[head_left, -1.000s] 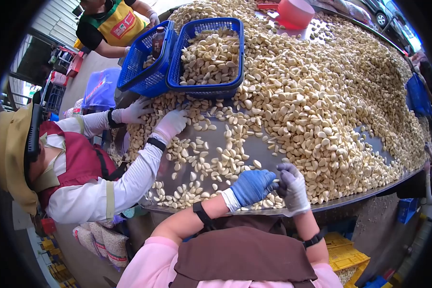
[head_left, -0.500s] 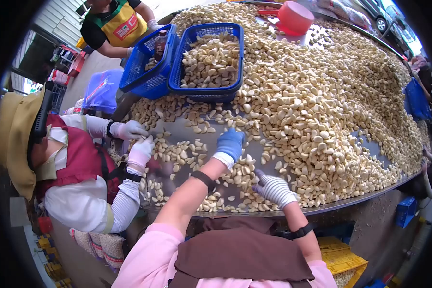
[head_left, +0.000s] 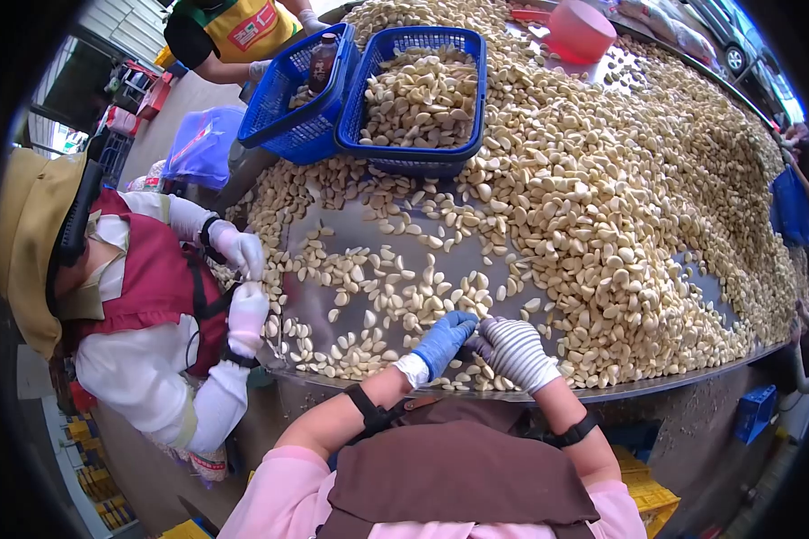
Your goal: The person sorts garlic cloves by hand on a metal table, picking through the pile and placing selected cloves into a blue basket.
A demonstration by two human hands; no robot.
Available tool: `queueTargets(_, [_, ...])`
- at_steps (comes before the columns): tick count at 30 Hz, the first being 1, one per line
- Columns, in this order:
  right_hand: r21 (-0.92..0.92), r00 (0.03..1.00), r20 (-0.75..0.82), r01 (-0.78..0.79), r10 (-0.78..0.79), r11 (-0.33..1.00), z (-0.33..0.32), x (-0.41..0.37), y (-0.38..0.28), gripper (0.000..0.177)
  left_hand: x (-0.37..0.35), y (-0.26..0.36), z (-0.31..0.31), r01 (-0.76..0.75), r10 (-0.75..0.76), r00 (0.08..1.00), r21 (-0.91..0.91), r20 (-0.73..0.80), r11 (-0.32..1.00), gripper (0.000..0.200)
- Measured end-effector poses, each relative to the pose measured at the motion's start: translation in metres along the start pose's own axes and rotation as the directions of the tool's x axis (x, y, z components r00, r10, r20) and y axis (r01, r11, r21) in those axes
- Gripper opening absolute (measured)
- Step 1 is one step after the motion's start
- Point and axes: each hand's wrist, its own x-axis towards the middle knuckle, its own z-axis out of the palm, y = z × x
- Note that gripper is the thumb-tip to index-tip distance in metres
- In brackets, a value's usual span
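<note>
Garlic cloves (head_left: 593, 216) cover much of the metal table (head_left: 351, 234), heaped on the right and loosely scattered in front of me. My left hand (head_left: 445, 343), in a blue glove, has come close to my right hand (head_left: 515, 352), in a grey-and-white striped glove with dark fingertips. They meet above the table's near edge, fingers bent and drawn together. Whatever is pinched between the fingertips is too small or hidden to make out. Loose cloves lie just beyond and around both hands.
Two blue baskets (head_left: 412, 148) stand at the back left; one holds cloves, the other a dark bottle (head_left: 323, 63). A pink tub (head_left: 580, 31) sits at the back. A co-worker (head_left: 153, 269) in white gloves works at left; another person (head_left: 234, 36) stands beyond the baskets.
My left hand has pulled back from the scattered cloves toward me and joined my right hand, which has closed its fingers. The co-worker's hands have moved slightly toward their body.
</note>
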Motion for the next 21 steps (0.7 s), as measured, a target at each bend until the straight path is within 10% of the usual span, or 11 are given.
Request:
queueTargets(6, [0.247, 0.990, -0.040, -0.119, 0.133, 0.962, 0.014, -0.017, 0.003, 0.029, 0.005, 0.003, 0.020, -0.305, 0.329, 0.943, 0.257, -0.054, 0.917, 0.022])
queueTargets(10, [0.925, 0.945, 0.035, -0.155, 0.326, 0.348, 0.019, -0.033, 0.005, 0.027, -0.003, 0.024, 0.039, -0.452, 0.468, 0.883, 0.295, 0.018, 0.842, 0.019])
queueTargets(14, [0.974, 0.896, 0.221, -0.185, 0.385, -0.126, 0.003, -0.054, 0.004, 0.026, -0.005, 0.032, 0.055, -0.513, 0.504, 0.858, 0.222, 0.099, 0.829, 0.019])
queueTargets(21, [0.996, 0.856, 0.079, -0.094, 0.511, 0.002, 0.002, -0.067, 0.003, 0.029, -0.003, 0.039, 0.076, -0.626, 0.611, 0.774, 0.353, 0.168, 0.696, 0.019])
